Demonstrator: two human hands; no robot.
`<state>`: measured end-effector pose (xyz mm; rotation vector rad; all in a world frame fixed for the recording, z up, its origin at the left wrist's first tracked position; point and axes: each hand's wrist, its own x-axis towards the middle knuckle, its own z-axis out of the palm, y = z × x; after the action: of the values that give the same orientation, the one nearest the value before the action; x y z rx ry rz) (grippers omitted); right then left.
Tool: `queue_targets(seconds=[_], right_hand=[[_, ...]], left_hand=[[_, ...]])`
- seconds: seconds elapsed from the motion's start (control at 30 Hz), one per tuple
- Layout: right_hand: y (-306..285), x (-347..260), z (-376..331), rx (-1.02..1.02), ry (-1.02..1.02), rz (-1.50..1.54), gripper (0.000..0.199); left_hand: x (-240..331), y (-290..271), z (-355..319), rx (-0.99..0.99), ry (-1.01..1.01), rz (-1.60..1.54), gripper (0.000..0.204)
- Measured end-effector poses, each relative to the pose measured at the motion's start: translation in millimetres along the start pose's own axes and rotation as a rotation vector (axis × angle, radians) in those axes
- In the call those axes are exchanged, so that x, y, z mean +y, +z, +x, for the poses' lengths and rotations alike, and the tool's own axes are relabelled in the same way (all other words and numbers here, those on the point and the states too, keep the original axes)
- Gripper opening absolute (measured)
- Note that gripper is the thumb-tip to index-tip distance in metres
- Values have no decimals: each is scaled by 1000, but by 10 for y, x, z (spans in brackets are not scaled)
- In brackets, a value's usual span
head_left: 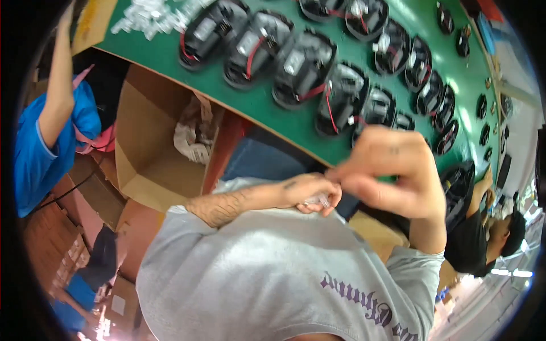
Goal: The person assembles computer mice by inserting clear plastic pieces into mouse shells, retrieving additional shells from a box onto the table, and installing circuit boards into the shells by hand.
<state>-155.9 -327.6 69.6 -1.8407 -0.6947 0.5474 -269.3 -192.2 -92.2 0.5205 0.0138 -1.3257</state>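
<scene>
One cardboard box [149, 149] holds crumpled paper [195, 131].

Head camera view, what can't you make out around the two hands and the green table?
- Small clear plastic piece in the left hand: its shape is hidden by the closed fingers.
- Right hand: blurred, so its fingertip contact is unclear.
- Black oval housings with red wires on the green table: the far ones are too small, and some are cut off by the top edge.
- Pile of clear plastic parts: cut off at the top and too small.
</scene>
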Motion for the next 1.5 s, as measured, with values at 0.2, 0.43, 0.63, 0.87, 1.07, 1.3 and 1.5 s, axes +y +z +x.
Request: queue_targets(seconds=[0.2, 0.43, 0.63, 0.87, 1.07, 1.3, 1.5], right_hand=[[174, -57, -584, -169, 205, -229, 16], [405, 107, -902, 9, 335, -244, 17], [255, 64, -814, 193, 254, -136, 18], [82, 89, -441, 643, 331, 186, 20], [-3, 355, -11, 564, 208, -42, 20], [18, 461, 169, 483, 44, -521, 17], [154, 551, 194, 508, 3, -477, 15]], left_hand=[[273, 381, -297, -63, -24, -254, 48], [290, 472, -223, 50, 46, -186, 60], [239, 452, -214, 70, 66, -201, 53], [-7, 221, 13, 39, 99, -78, 45], [-201, -270, 295, -55, -20, -178, 40], [-69, -261, 293, 51, 17, -150, 31], [-70, -280, 277, 49, 40, -185, 29]])
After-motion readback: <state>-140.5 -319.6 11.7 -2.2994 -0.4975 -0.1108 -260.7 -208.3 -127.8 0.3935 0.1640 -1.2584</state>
